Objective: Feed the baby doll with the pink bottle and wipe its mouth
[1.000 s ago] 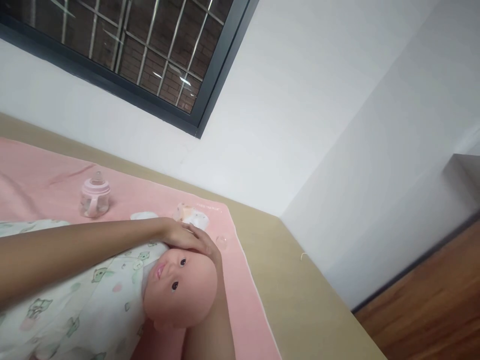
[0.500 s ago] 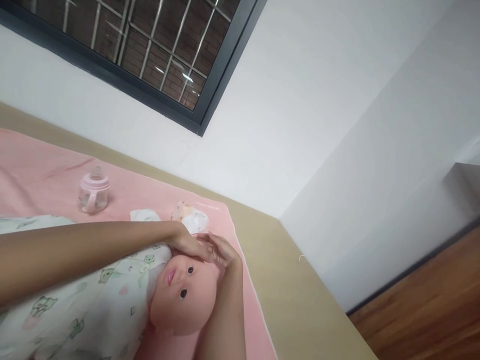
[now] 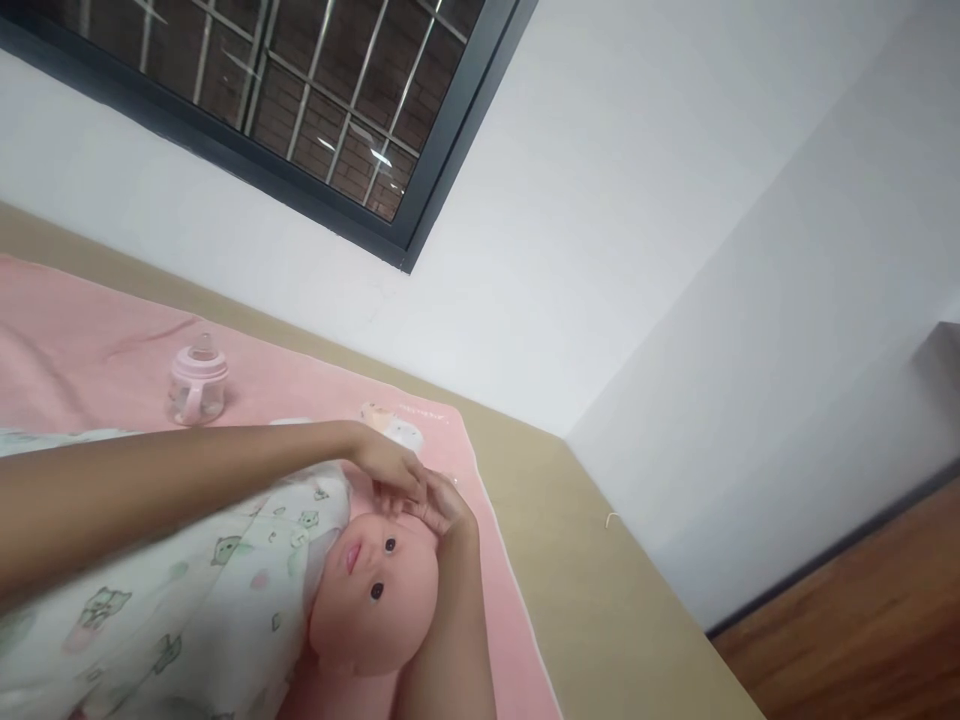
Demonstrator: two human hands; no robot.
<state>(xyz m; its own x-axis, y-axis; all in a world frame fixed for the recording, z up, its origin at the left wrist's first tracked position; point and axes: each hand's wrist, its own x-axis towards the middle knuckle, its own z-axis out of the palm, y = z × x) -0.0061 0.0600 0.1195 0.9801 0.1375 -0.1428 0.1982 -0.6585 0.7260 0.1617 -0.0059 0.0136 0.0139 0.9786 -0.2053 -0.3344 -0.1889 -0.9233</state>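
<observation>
Smooth beige board [image 3: 577, 560] underlies a soft pink blanket [image 3: 97, 320]. Left hand [image 3: 390, 468] and right hand [image 3: 444, 505] touch, fingers bent, grip unclear, by the round-headed doll [image 3: 379, 600], its patterned cloth wrap [image 3: 225, 600] below; beyond the doll stands a clear, pink-collared bottle [image 3: 198, 388].

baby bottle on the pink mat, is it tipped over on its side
No, the baby bottle stands upright on the pink mat, with its clear teat pointing up.
</observation>
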